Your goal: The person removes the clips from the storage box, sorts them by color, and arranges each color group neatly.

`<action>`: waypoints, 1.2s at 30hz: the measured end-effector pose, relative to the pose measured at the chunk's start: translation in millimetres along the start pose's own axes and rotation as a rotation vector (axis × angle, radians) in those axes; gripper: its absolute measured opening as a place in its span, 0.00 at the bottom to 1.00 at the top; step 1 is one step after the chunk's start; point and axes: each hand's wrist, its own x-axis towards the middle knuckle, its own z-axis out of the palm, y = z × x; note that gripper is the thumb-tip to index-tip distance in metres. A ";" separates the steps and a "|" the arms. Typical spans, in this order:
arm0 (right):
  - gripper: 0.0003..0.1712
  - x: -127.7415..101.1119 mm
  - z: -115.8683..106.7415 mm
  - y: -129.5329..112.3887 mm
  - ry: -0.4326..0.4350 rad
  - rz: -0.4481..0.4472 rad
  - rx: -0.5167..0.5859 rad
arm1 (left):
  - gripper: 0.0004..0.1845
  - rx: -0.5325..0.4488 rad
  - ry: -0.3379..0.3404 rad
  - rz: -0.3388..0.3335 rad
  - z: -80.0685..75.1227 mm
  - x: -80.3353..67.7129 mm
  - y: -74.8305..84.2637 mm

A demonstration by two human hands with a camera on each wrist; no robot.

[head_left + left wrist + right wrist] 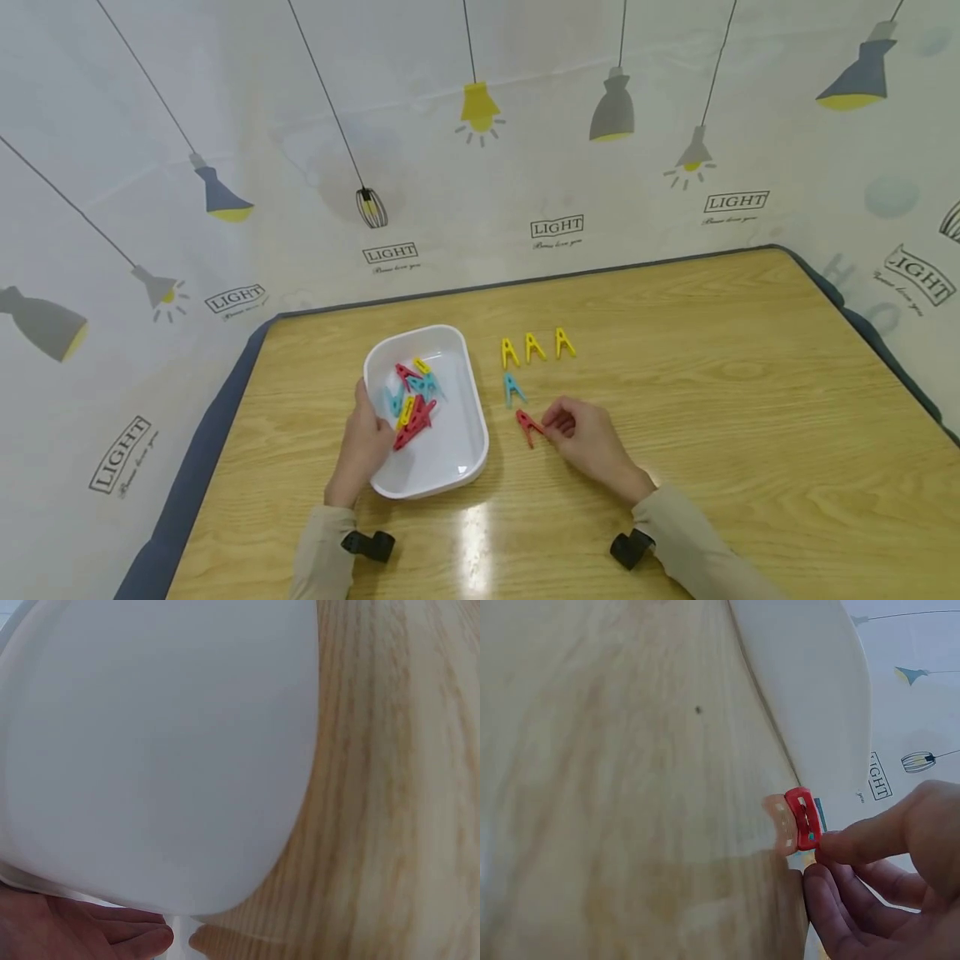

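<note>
A white tray [452,463] on the wooden table holds several red, blue and yellow clips [412,403]. My left hand [369,435] grips the tray's near-left rim, thumb inside. In the left wrist view the tray wall [150,750] fills the frame, with my fingers [112,936] under its edge. My right hand [553,423] pinches the end of a red clip [528,427] lying on the table right of the tray. The right wrist view shows a fingertip [840,844] on that red clip [802,817]. A blue clip [512,388] lies just beyond it, then three yellow clips [534,347] in a row.
The table [712,400] runs wide to the right and front. Its dark edge meets a lamp-patterned wall [480,167] at the back and both sides. The tray's wall [817,690] shows close by in the right wrist view.
</note>
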 end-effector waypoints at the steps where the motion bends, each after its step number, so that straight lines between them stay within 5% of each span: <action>1: 0.03 0.0 0.2 -0.7 -0.010 0.002 0.001 | 0.43 0.003 0.001 0.001 -0.1 0.0 0.1; 14: 0.03 4.0 1.4 -11.6 -0.047 0.042 0.061 | 0.43 0.018 0.001 0.001 -3.6 1.1 -0.7; 23: 0.03 37.1 -17.2 -61.2 -0.052 -0.092 0.143 | 0.43 0.005 0.025 0.035 -3.9 -2.7 0.9; 36: 0.05 91.0 2.8 -122.3 -0.081 -0.127 0.196 | 0.44 -0.038 0.030 0.028 -4.4 1.2 -0.1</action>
